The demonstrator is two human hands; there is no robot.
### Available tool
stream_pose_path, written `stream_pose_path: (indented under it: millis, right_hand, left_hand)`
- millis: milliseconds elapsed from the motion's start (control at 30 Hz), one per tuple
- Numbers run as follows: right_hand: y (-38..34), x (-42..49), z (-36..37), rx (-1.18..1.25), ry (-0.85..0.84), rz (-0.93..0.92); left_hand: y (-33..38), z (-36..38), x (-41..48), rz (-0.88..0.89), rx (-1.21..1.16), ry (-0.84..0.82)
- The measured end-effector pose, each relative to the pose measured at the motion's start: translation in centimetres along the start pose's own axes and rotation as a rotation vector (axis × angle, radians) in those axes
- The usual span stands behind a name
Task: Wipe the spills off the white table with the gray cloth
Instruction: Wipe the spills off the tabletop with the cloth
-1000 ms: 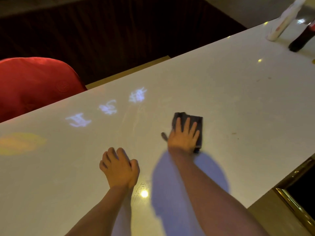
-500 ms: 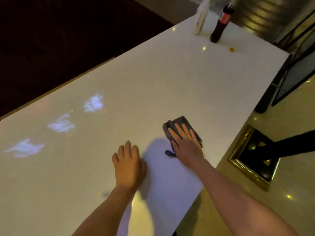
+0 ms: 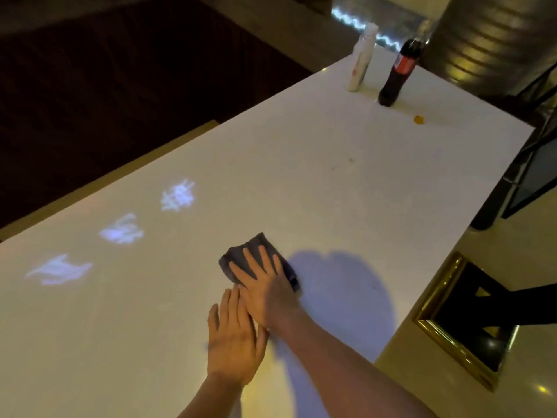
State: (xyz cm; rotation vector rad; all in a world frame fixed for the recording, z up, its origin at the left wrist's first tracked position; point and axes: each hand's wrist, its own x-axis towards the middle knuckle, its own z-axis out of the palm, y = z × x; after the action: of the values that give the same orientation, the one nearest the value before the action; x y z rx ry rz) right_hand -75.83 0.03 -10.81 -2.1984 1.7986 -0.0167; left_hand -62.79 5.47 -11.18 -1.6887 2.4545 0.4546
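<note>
Slid leftward, right hand [image 3: 265, 285], fingers spread, presses gray cloth [image 3: 247, 251] flat, corner pointing away.

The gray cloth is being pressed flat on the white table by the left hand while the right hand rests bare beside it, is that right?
The hands are swapped. In the head view the right hand presses the gray cloth flat on the white table, while the left hand rests bare beside it.
</note>
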Motion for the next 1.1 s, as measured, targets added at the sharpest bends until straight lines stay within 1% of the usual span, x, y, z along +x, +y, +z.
stream_pose_path:
  millis: [67,100,133,167,267,300,367,433,500,567,633,700,733,800,833,867,933,1000,1100]
  right_hand:
    - [1.9,0.9,-0.4,-0.06,-0.004,-0.129]
    - [3.4,1.0,-0.7,-0.109,-0.026,-0.137]
    - [5.2,1.3,-1.0,-0.142,-0.041,-0.097]
    - [7.3,1.5,-1.4,-0.158,-0.042,-0.013]
    - [14.6,1.5,-3.1,-0.103,-0.002,0.319]
    - [17.0,1.3,-3.8,-0.099,0.023,0.388]
    - [20.2,1.1,-5.0,-0.122,0.006,0.478]
    - [20.8,1.6,-5.0,-0.089,0.028,0.567]
    - [19.0,1.7,-4.4,-0.026,0.054,0.622]
    - [16.1,0.2,-3.4,-0.036,0.038,0.564]
    - [12.9,-2.9,-1.9,-0.061,0.037,0.437]
    - [11.2,-5.6,-1.1,-0.054,0.071,0.319]
    - [11.2,-6.3,-0.9,-0.041,0.033,0.278]
    - [12.6,-6.7,-1.2,-0.094,-0.058,0.2]
    - [13.5,-6.3,-1.4,-0.115,-0.056,0.207]
    - [14.5,-5.7,-1.8,-0.111,-0.032,0.251]
    - [17.2,-3.6,-3.1,-0.046,0.053,0.387]
    - [21.0,-1.1,-4.4,-0.029,0.072,0.483]
    - [29.3,3.6,-6.9,-0.043,0.091,0.503]
  left_hand:
    - [0.0,0.1,0.7,-0.005,-0.011,0.001]
    - [0.1,-0.1,1.3,0.006,-0.019,-0.001]
    - [0.3,-0.4,2.1,0.013,-0.017,0.004]
    - [0.4,-0.9,3.0,0.013,-0.007,-0.005]
    - [1.2,-2.7,6.2,-0.042,-0.009,-0.002]
    - [1.3,-3.2,7.3,-0.053,-0.002,0.005]
    - [1.7,-4.0,8.8,-0.055,0.009,-0.007]
    - [1.6,-4.6,9.9,-0.045,0.027,-0.017]
    - [1.4,-4.9,10.7,-0.033,0.052,-0.019]
    - [1.5,-4.9,11.3,-0.031,0.062,-0.014]
    - [2.1,-4.8,12.2,-0.039,0.025,-0.023]
    - [3.8,-4.7,13.4,-0.059,-0.027,0.012]
    - [4.8,-4.8,13.9,-0.063,-0.059,0.024]
    - [6.9,-5.0,14.4,-0.065,-0.114,0.062]
    - [7.9,-5.1,14.9,-0.041,-0.114,0.081]
    - [8.9,-5.0,15.4,-0.028,-0.112,0.098]
    - [11.0,-4.8,16.9,-0.033,-0.106,0.115]
    - [12.7,-4.3,18.4,-0.058,-0.093,0.09]
    - [15.4,-3.6,20.3,-0.153,-0.037,0.133]
